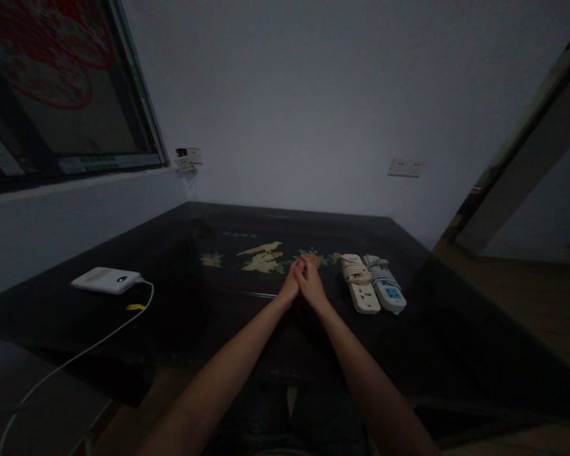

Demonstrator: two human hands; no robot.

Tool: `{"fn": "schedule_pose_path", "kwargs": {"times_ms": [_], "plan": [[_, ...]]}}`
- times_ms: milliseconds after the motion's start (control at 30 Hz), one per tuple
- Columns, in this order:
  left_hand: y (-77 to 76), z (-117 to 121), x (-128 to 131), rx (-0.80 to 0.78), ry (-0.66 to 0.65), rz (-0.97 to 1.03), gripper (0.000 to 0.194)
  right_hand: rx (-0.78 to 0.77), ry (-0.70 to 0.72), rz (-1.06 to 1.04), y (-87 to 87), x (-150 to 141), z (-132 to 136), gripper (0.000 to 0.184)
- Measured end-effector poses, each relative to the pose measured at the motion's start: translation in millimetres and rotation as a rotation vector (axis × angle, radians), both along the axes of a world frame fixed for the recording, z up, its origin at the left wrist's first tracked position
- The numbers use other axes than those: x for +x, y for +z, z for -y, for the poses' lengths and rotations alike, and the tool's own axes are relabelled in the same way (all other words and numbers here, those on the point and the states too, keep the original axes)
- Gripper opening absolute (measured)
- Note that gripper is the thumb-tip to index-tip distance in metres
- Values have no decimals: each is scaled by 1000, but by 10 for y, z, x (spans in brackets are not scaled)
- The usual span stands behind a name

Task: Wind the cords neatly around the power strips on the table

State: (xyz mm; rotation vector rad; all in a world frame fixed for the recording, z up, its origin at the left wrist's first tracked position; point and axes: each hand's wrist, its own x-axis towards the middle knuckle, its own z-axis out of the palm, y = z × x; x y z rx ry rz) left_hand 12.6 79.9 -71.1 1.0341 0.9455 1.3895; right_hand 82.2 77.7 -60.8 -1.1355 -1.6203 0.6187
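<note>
My left hand and my right hand are clasped together over the middle of the dark table. The fingers of both are closed against each other, and no object shows between them. To the right of my hands lie two power strips side by side, each with its cord wound round its far half. The nearer one is a white power strip. Beside it is another power strip with a blue socket face.
A white power bank with a white cable lies at the left, the cable running off the near edge. A yellow tag is by the cable. Wall sockets sit above the table's back edge; a window is at left.
</note>
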Motion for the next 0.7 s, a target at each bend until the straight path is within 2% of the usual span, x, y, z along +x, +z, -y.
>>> {"fn": "schedule_pose_path", "kwargs": {"times_ms": [167,200,267,333,400,500,700], "plan": [[-7,-32,-7,-51,20,-116,38,106,-157,87,378,429,47,39],[-3,-27,-9,-54,11,-133,37,136,-212,104,441,565,56,39],[6,-12,-11,-54,-8,-158,33,223,-425,249,517,854,83,38],[11,0,-9,-53,-32,-174,28,211,-566,386,524,1115,122,41],[9,6,-6,-52,-52,-190,23,90,-622,512,477,1297,163,47],[-1,8,-1,-47,-76,-223,18,-98,-612,611,369,1397,203,56],[4,25,4,-23,-119,-304,16,-266,-559,730,247,1338,227,78]]}}
